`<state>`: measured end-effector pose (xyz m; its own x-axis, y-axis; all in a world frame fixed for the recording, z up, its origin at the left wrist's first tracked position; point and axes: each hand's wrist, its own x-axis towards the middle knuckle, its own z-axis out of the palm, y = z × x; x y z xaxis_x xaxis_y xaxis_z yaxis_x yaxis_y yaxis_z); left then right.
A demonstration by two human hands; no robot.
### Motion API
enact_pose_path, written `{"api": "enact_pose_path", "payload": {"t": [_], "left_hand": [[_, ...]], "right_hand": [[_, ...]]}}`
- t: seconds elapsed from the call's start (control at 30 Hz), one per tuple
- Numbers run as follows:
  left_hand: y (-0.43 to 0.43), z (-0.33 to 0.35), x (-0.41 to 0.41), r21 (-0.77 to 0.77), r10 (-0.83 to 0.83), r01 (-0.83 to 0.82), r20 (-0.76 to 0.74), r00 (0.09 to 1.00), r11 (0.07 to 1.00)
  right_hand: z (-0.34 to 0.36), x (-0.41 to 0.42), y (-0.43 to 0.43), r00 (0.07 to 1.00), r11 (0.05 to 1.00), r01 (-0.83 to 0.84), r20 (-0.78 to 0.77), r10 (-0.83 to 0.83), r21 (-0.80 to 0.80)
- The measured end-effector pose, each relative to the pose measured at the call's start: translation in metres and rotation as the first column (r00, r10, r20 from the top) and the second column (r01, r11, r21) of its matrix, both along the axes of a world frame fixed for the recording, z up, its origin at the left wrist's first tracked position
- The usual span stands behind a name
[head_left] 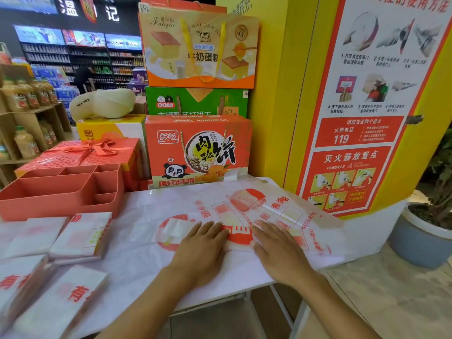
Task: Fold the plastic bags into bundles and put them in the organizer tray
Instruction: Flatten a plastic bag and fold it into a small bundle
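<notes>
The plastic bag (pixel 256 211) lies spread flat over the right half of the white table (pixel 232 272). It is thin, translucent film printed in red. Several sheets seem to overlap there, though I cannot tell how many. Both hands lie palm-down on it near the front edge, side by side. The left hand (pixel 200 250) and the right hand (pixel 278 253) have straight, slightly spread fingers that press the film and grip nothing.

To the left lie four folded bundles (pixel 80 236), squarish flat packets of the same film. The nearest ones are blurred and cut off by the frame. Just behind them, at the table's back left, sits the organizer tray (pixel 49 204). It is coral plastic divided into compartments, and its left end runs out of view.

Behind the tray is a red gift box (pixel 85 152) tied with a ribbon bow. Beside that stands an orange panda carton (pixel 198 150), whose top hides the lower part of a green carton (pixel 195 101). A cream cap (pixel 102 102) rests nearby. On the right, a yellow pillar carries a fire-safety poster (pixel 362 106), cropped at the top.
</notes>
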<state>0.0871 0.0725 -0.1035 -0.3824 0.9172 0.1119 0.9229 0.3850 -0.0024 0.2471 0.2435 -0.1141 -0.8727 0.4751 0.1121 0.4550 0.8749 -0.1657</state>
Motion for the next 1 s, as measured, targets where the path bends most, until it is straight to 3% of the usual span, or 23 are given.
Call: {"api": "enact_pose_path", "payload": {"t": [0.1, 0.3, 0.5, 0.6, 0.8, 1.0], "left_hand": [[-0.009, -0.009, -0.008, 0.0, 0.059, -0.06, 0.144, 0.988, 0.998], [-0.026, -0.008, -0.043, -0.025, 0.222, -0.221, 0.136, 0.965, 0.975], [-0.041, -0.007, -0.061, 0.009, 0.268, -0.275, 0.188, 0.945, 0.962], [-0.04, -0.009, -0.062, 0.057, 0.267, -0.285, 0.217, 0.939, 0.957], [-0.046, -0.013, -0.073, 0.17, 0.282, -0.326, 0.239, 0.929, 0.93], [-0.056, -0.011, -0.074, 0.374, 0.399, -0.453, 0.216, 0.891, 0.809]], "right_hand": [[0.0, 0.004, 0.008, 0.998, 1.0, 0.0, 0.062, 0.001, -0.015], [0.006, 0.012, 0.028, 0.986, 0.997, 0.07, 0.151, -0.065, -0.028], [0.005, 0.007, 0.051, 0.967, 0.975, 0.223, 0.125, -0.221, -0.004], [0.005, -0.007, 0.041, 0.958, 0.957, 0.284, 0.029, -0.286, 0.051], [0.0, -0.033, 0.018, 0.992, 0.99, 0.119, -0.034, -0.122, -0.079], [-0.001, -0.029, 0.015, 0.992, 0.99, 0.125, -0.024, -0.126, -0.062]]}}
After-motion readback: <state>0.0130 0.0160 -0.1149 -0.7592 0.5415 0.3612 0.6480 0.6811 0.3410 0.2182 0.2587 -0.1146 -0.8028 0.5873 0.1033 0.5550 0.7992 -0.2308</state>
